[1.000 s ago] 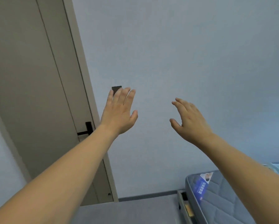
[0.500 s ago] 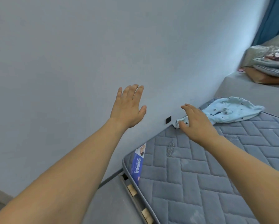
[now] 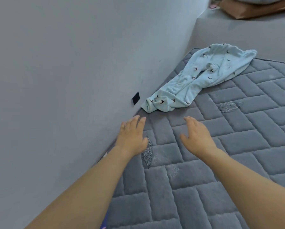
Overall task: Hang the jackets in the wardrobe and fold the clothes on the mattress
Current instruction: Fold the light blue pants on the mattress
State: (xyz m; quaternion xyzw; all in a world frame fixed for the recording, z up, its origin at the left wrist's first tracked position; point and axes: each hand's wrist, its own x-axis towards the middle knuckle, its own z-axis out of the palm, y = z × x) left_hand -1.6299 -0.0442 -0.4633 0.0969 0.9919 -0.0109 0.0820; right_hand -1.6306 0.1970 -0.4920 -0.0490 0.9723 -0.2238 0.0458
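Note:
A light blue pair of printed trousers (image 3: 202, 76) lies crumpled on the grey quilted mattress (image 3: 237, 146), its leg ends near the wall. My left hand (image 3: 131, 136) hovers palm down with straight fingers at the mattress edge by the wall, a short way below the nearest leg end. My right hand (image 3: 196, 134) is stretched out beside it, fingers relaxed, also short of the trousers. Neither hand holds anything.
A grey wall (image 3: 72, 63) runs along the left of the mattress, with a small black square (image 3: 136, 98) on it. Beyond the mattress is a grey raised ledge (image 3: 245, 30) carrying a brown box (image 3: 254, 7) at the top right.
The view has swung from the door and wall down onto the mattress. Both hands have come down toward the light blue trousers, staying empty.

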